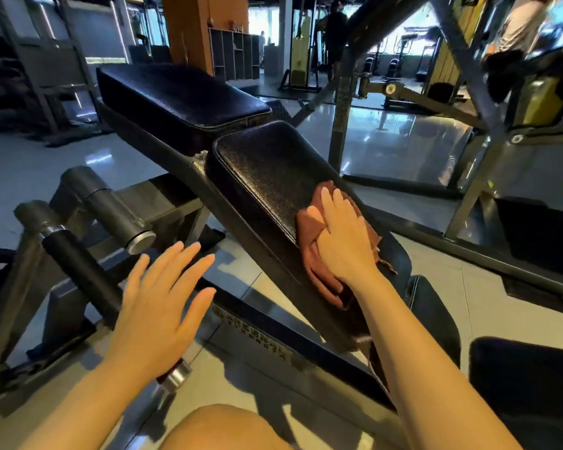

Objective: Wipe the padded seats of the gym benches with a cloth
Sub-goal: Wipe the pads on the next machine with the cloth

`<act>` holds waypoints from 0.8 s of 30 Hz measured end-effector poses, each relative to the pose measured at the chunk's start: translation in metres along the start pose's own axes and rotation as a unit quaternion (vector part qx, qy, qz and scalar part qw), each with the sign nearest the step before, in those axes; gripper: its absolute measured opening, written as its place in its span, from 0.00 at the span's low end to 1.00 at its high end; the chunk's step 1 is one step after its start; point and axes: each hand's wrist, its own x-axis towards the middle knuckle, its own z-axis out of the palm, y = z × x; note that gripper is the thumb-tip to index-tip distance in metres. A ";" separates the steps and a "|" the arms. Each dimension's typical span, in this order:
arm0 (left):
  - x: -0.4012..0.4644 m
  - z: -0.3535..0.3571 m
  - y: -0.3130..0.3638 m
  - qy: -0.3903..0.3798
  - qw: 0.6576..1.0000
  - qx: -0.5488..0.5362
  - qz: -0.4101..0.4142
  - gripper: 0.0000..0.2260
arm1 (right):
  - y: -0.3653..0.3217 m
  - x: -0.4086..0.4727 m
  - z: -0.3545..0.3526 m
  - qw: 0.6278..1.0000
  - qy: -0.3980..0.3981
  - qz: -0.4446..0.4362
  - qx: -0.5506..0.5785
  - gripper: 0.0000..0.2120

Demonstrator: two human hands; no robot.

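Looks mid-job to me: right hand (345,241) lies flat, fingers straight, pressing the cloth (319,254) onto the near end of the lower pad (267,177), w/ the upper part of that pad and the far pad (176,99) not under the cloth yet, so prob. left to do. Cloth sits right under the palm, edges sticking out on both sides. Left hand (163,297) hovers apart over the frame (257,323), fingers spread, holding nothing.
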 end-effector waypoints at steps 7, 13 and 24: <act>-0.005 0.032 0.114 0.022 0.988 -0.153 0.021 0.21 | 0.160 -0.092 0.025 0.989 -0.049 0.103 -0.096 0.28; -0.056 0.095 0.173 -0.020 0.946 -0.296 -0.134 0.25 | 0.168 -0.249 0.030 0.959 -0.017 0.217 0.180 0.38; -0.071 0.109 0.183 -0.107 0.961 -0.248 -0.060 0.26 | 0.141 -0.200 0.020 0.986 0.045 0.126 0.099 0.26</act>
